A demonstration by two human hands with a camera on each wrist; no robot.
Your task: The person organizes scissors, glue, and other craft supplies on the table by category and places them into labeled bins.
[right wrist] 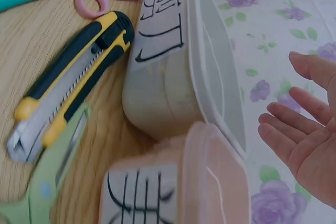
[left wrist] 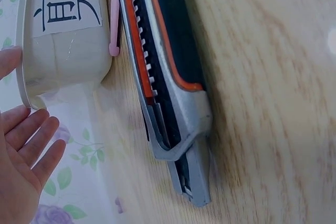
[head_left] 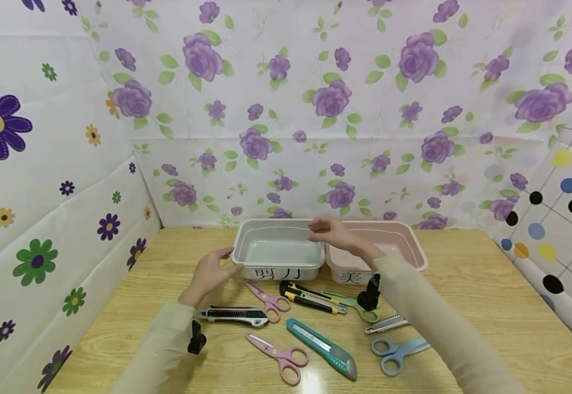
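Note:
My left hand (head_left: 211, 273) is at the left end of a pale grey bin (head_left: 276, 251), fingers extended and thumb at the front rim. In the left wrist view, the fingertips of that hand (left wrist: 26, 150) are right by the bin's corner. My right hand (head_left: 336, 235), holding nothing, hovers over the place where the grey bin meets a pink bin (head_left: 396, 241); its fingers are loosely spread in the right wrist view. Below my left hand lies a grey-and-black utility knife (head_left: 234, 316). Pink scissors (head_left: 268, 301) lie close before the grey bin.
Nearer me are a second pair of pink scissors (head_left: 281, 355), a teal utility knife (head_left: 322, 347) and blue scissors (head_left: 396, 353). Yellow-and-black utility knives (head_left: 310, 298), green scissors (head_left: 364, 312) and a silver utility knife (head_left: 386, 324) lie before the bins. Patterned cloth (head_left: 286, 109) hangs behind.

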